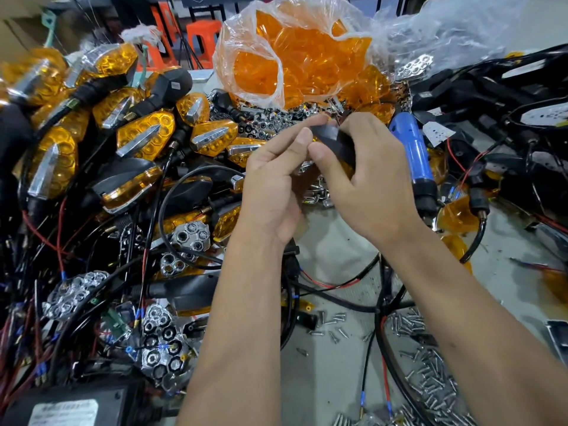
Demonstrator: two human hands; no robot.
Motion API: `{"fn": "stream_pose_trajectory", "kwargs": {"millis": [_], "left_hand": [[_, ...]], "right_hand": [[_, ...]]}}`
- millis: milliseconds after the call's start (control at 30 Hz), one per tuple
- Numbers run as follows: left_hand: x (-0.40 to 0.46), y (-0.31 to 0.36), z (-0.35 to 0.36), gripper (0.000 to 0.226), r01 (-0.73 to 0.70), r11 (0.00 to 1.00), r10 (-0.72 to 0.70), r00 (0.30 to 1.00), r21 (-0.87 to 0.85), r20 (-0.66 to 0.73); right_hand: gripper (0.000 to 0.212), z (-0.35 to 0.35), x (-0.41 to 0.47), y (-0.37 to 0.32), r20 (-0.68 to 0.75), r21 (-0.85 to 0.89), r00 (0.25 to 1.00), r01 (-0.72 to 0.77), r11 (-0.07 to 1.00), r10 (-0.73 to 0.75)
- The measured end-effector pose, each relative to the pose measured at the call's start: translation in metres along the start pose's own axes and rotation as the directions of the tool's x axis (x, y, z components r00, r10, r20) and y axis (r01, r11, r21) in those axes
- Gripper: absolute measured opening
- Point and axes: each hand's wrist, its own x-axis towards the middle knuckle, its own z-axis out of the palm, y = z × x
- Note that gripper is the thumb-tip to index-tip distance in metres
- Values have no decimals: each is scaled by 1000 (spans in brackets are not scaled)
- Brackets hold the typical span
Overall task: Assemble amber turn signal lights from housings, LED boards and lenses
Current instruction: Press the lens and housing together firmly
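Both hands meet over the middle of the tabletop [332, 358], holding a black housing [336, 142] between them. The left hand [276, 179] pinches its left end with thumb and fingers [304, 138] curled round it; the right hand [375, 176] grips its right side, fingers wrapped over the top. Whether a lens already sits on it cannot be told. Just beyond the hands stands a clear plastic bag [276, 78] full of amber lenses [307, 53]. Finished amber lights [144, 136] lie heaped on the left among black and red wires. A blue screwdriver [416, 155] lies just right of the right hand, and loose screws [430, 382] are scattered near right.
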Motion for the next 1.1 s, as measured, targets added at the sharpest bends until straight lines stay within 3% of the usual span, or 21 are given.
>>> {"fn": "stream_pose_trajectory", "kwargs": {"millis": [267, 367, 567, 700, 767, 967, 1100], "left_hand": [[-3, 6, 0, 24, 66, 997, -66, 998, -31, 7], [-2, 7, 1, 26, 103, 994, -104, 994, -24, -30], [2, 3, 13, 20, 176, 982, -185, 962, -62, -201], [5, -4, 15, 12, 246, 955, -292, 883, -168, -367], [6, -9, 13, 13, 269, 953, -301, 852, -135, -428], [9, -15, 8, 43, 270, 963, -230, 849, 16, -476], [9, -19, 9, 52, 297, 951, -213, 837, 92, -504]], "right_hand": [[37, -2, -2, 0, -36, 12, 997, 63, 998, -63], [41, 0, -2, 1, 15, -49, 997, 76, 996, -75], [53, 3, -1, 3, 119, -295, 993, 49, 954, -14], [51, 8, -5, 3, 186, -454, 983, 87, 887, -1], [51, 9, -6, 3, 208, -479, 978, 77, 875, 28], [49, 8, -5, 8, 290, -462, 956, 92, 882, 52], [48, 9, -7, 5, 282, -578, 958, 134, 805, 43]]}}
